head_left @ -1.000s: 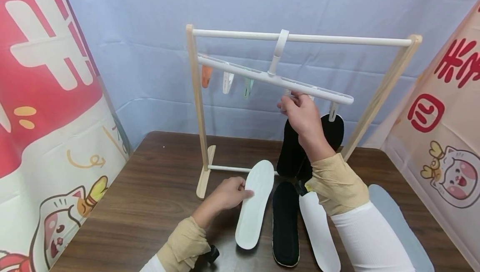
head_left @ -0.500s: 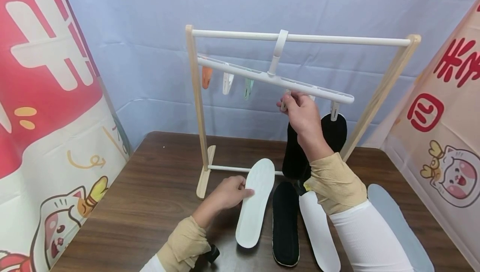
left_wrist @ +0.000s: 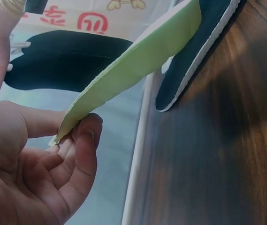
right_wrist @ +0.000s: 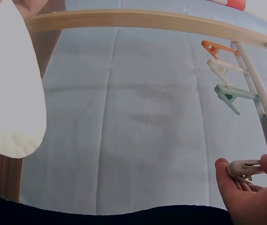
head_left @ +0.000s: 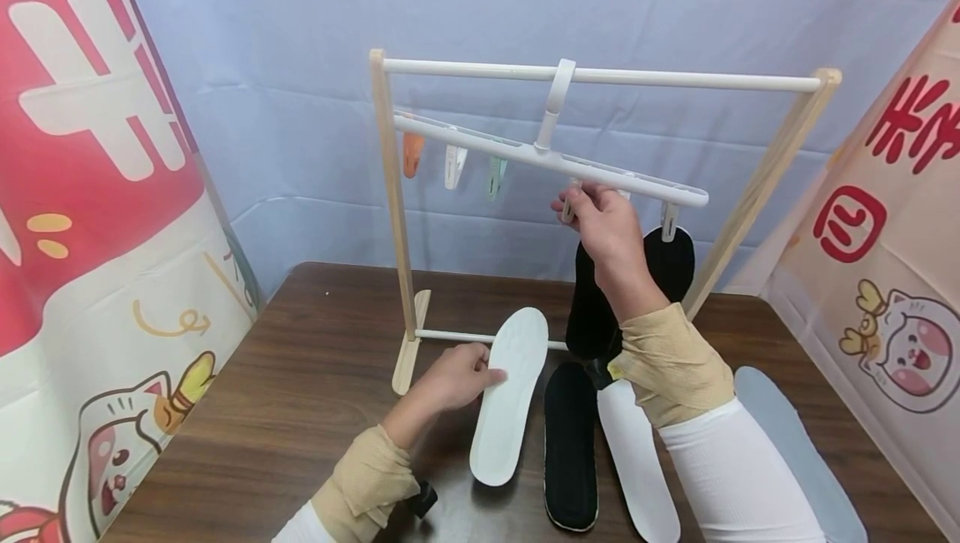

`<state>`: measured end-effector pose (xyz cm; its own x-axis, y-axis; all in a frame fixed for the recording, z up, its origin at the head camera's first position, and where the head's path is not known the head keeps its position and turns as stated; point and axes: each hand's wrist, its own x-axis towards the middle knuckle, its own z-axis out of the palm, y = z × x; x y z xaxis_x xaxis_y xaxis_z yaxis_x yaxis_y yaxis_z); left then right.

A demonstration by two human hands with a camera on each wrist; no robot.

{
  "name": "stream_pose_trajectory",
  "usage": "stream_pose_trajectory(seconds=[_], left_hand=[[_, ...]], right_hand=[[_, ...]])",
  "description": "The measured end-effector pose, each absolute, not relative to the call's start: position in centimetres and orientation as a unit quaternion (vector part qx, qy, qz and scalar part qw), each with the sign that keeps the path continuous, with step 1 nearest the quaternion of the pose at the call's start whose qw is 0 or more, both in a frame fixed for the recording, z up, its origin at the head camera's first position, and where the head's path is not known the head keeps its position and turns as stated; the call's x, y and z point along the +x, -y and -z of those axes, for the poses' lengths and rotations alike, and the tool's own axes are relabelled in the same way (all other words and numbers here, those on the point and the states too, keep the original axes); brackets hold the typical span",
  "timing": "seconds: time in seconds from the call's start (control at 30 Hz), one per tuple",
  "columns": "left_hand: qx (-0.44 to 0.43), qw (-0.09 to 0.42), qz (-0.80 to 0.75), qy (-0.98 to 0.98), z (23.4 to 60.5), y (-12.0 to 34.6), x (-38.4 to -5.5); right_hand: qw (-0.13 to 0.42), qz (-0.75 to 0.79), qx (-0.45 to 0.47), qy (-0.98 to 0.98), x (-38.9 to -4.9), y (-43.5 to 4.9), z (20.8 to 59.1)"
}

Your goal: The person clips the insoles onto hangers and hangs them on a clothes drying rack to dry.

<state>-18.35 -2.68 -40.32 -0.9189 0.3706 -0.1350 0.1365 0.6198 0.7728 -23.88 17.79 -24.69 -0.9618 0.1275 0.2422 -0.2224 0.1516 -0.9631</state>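
Note:
My left hand (head_left: 453, 378) pinches a white insole (head_left: 512, 410) by its side edge, thumb on top, holding it tilted above the table. The insole's underside (left_wrist: 133, 65) looks pale green in the left wrist view. Higher up, my right hand (head_left: 611, 231) pinches a light grey clothespin (right_wrist: 243, 168) under the white clip hanger (head_left: 480, 141). Two black insoles hang near the hanger's right end, one (head_left: 670, 264) from a white clothespin (head_left: 669, 222); the other (head_left: 585, 310) is partly hidden behind my right hand.
The hanger hooks over the rack's top rail (head_left: 690, 79) and slopes down to the right. Orange (head_left: 412, 154), white (head_left: 455, 166) and green (head_left: 496, 176) clothespins hang at its left. A black insole (head_left: 572, 447), a white one (head_left: 637, 460) and a grey-blue one (head_left: 798, 451) lie on the table (head_left: 300, 435).
My left hand has lifted the white insole slightly. The hanging black insoles have shifted a little to the right. My right hand stays at the hanger, its clothespin now showing more plainly.

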Motion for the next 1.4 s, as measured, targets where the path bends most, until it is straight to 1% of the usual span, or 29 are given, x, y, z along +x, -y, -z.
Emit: stream_pose_trajectory(seconds=[0.4,0.63,0.8,1.13,1.4], left_hand=[[0.150,0.128,-0.414,-0.888,39.9,2.5,-18.4],[0.160,0.111,-0.417,-0.888,39.6,2.4,-18.5],[0.166,0.109,-0.414,-0.888,39.5,2.3,-18.6],[0.168,0.100,-0.434,-0.879,39.1,1.8,-18.6],[0.170,0.081,-0.435,-0.880,38.5,1.5,-18.6]], right_hand=[[0.130,-0.676,0.026,0.725,-23.8,-17.5,24.4],[0.140,-0.689,0.019,0.711,-23.8,-17.4,24.4],[0.148,-0.700,0.020,0.699,-23.8,-17.3,24.4],[0.143,-0.708,0.019,0.692,-23.7,-17.2,24.3],[0.168,-0.738,0.015,0.654,-23.8,-17.2,24.6]])
